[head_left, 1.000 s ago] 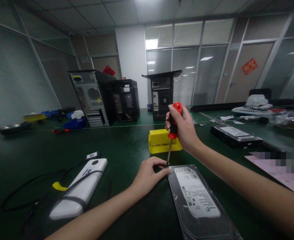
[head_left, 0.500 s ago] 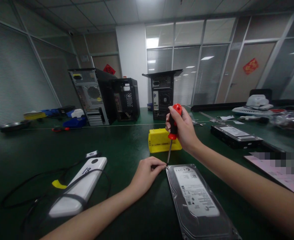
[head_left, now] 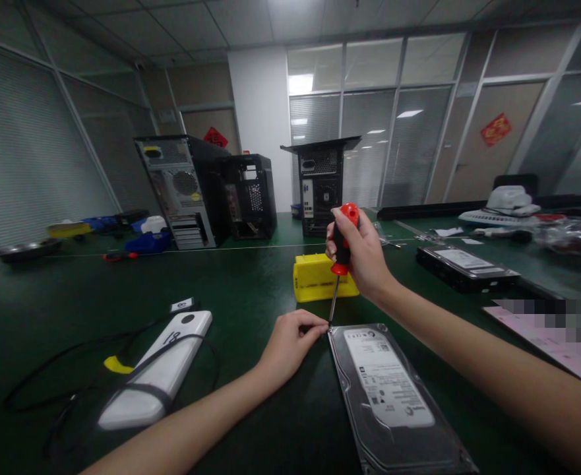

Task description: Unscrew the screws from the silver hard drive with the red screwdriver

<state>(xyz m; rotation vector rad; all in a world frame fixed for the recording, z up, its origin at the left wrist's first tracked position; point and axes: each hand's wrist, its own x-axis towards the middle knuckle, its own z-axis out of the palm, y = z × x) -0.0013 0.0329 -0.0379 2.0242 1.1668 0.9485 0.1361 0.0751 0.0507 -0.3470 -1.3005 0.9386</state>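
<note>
My right hand (head_left: 362,254) is wrapped round the red and black handle of a screwdriver (head_left: 340,241). The screwdriver leans slightly, its shaft pointing down to the far left corner of a hard drive (head_left: 389,389). That drive lies flat in front of me with its white label facing up. At the same corner, my left hand (head_left: 290,340) pinches with thumb and fingertips beside the screwdriver's tip. What the pinch holds, if anything, is too small to make out. Just behind the drive stands a yellow plastic bin (head_left: 314,278), partly hidden by my right hand.
A white power bank-like block (head_left: 156,369) with a black cable lies at left. Computer cases (head_left: 196,191) stand at the back. On the right are another hard drive (head_left: 463,267), a pink sheet (head_left: 542,336) and clear plastic bags (head_left: 574,237). A blue bin (head_left: 148,243) sits far left.
Hardly anything differs. The screwdriver's handle and my right hand have shifted very slightly left and up; my left hand keeps its pinch at the drive's corner.
</note>
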